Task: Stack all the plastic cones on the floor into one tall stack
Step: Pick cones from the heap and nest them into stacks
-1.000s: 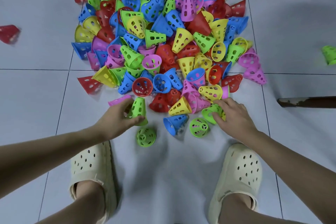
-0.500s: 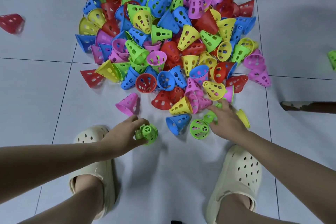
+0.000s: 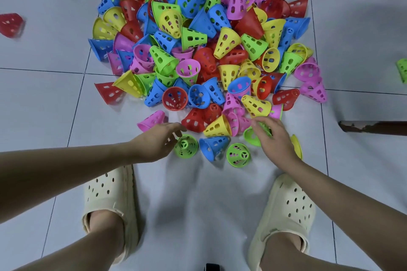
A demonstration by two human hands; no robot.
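Left hand (image 3: 157, 142) loosely open, holding nothing, fingertips beside upright green perforated plastic cone (image 3: 186, 146); right hand (image 3: 272, 138) spread over a tipped green cone (image 3: 251, 136), grip unclear. Big multicoloured cone pile (image 3: 198, 39) unsorted on tiled floor (image 3: 44, 105); barely started, no containers

left hand (image 3: 157, 142): fingers loose (nothing gripped) | right hand (image 3: 274, 138): palm down, empty

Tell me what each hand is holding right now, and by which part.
Left hand: nothing held; its open fingers hover beside an upright green cone. Right hand: it lies over another green cone, but whether it grips it cannot be told.
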